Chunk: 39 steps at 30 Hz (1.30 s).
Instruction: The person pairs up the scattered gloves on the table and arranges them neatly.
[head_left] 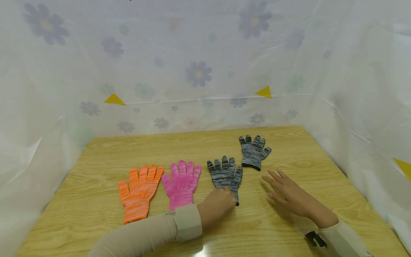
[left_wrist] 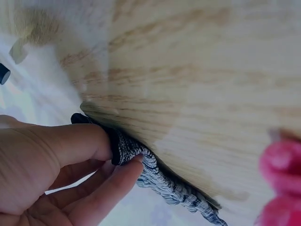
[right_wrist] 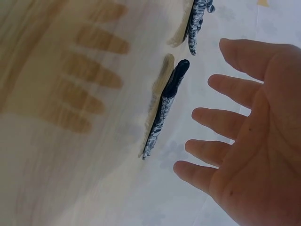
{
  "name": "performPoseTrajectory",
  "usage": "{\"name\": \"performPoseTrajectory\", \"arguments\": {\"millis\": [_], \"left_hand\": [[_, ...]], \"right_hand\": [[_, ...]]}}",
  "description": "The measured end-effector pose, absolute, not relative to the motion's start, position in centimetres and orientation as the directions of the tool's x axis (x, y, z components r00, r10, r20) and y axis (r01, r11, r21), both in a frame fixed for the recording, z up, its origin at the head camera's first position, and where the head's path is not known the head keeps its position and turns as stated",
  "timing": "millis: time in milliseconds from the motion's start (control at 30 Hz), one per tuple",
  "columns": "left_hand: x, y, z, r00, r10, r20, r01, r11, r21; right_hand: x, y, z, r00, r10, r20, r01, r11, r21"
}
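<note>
A black-and-grey knit glove [head_left: 224, 175] lies near the middle of the table, fingers pointing away. At its cuff, my left hand [head_left: 218, 206] pinches the fabric between thumb and fingers; the left wrist view shows the dark cuff and striped knit [left_wrist: 149, 165] at the fingertips. My right hand [head_left: 290, 194] hovers over the table to the right, its fingers [right_wrist: 218, 120] spread and holding nothing. Beyond it lies a second black-and-grey glove [head_left: 253, 152], flat, with its cuff toward me. Left of my left hand are a pink glove [head_left: 182, 185] and an orange glove [head_left: 138, 196].
The wood-grain table [head_left: 106, 153] bears all the gloves. White flower-print sheeting [head_left: 154, 64] encloses the back and sides, with yellow triangles [head_left: 114, 99] on it. My left forearm [head_left: 144, 233] crosses the table's near side, close to the orange and pink cuffs.
</note>
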State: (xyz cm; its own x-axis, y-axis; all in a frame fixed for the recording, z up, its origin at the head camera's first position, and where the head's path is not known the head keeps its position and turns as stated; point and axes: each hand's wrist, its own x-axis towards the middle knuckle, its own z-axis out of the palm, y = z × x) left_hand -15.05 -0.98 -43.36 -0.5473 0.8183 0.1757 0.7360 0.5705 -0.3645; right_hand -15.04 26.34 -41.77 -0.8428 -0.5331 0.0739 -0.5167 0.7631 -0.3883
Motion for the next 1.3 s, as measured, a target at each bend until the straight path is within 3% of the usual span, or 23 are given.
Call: {"name": "performPoseTrajectory", "arguments": {"millis": [433, 667, 1000, 1300], "left_hand": [[-14.51, -1.02, -43.13, -0.539, 0.826, 0.166, 0.738, 0.558, -0.380], [-14.21, -0.90, -42.95, -0.493, 0.852, 0.174, 0.718, 0.512, -0.471], [-14.22, -0.52, -43.35, -0.456, 0.872, 0.176, 0.721, 0.479, -0.501], [-14.17, -0.71, -43.81, -0.438, 0.876, 0.200, 0.746, 0.479, -0.462]], "right_hand": [[-15.02, 26.21, -41.72, -0.840, -0.538, 0.074, -0.522, 0.763, -0.381], [-15.00, 26.11, -41.77, -0.841, -0.537, 0.069, -0.517, 0.759, -0.397], [-15.09, 26.06, -41.88, -0.835, -0.546, 0.069, -0.527, 0.756, -0.388], [-15.22, 26.21, -41.89, -0.831, -0.553, 0.067, -0.536, 0.761, -0.366]]}}
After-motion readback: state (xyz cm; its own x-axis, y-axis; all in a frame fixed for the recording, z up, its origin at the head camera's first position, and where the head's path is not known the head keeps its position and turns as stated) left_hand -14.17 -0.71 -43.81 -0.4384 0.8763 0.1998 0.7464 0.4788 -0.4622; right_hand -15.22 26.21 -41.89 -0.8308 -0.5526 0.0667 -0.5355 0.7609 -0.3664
